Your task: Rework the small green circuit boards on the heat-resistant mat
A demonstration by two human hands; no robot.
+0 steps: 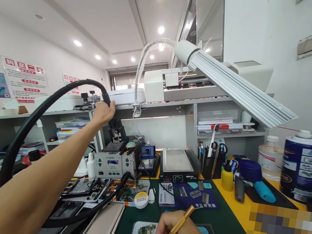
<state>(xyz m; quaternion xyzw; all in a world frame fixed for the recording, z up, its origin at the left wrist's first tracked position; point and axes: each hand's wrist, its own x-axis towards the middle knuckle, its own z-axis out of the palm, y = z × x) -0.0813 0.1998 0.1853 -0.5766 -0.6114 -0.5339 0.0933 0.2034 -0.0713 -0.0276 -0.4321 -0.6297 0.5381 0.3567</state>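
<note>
"What colour is the surface?"

"The table (237,210) is bright yellow; the mat (127,224) on it is plain dark green."

"And near the mat's near edge?"

"A shiny gold tool (182,221), with a green circuit board (146,231) marked in black. The hose (40,107) is plain black, the phone (101,227) along the left edge pale pinkish gold."

"At the mat's far edge?"

"A deep blue-violet sheet (209,206) with white lettering, grey and light-blue shapes."

"Toward the table's far right corner?"

"A spray can (290,171), dark blue with white and pale-blue panels, and a yellow bottle (227,179) with a black cap."
</note>
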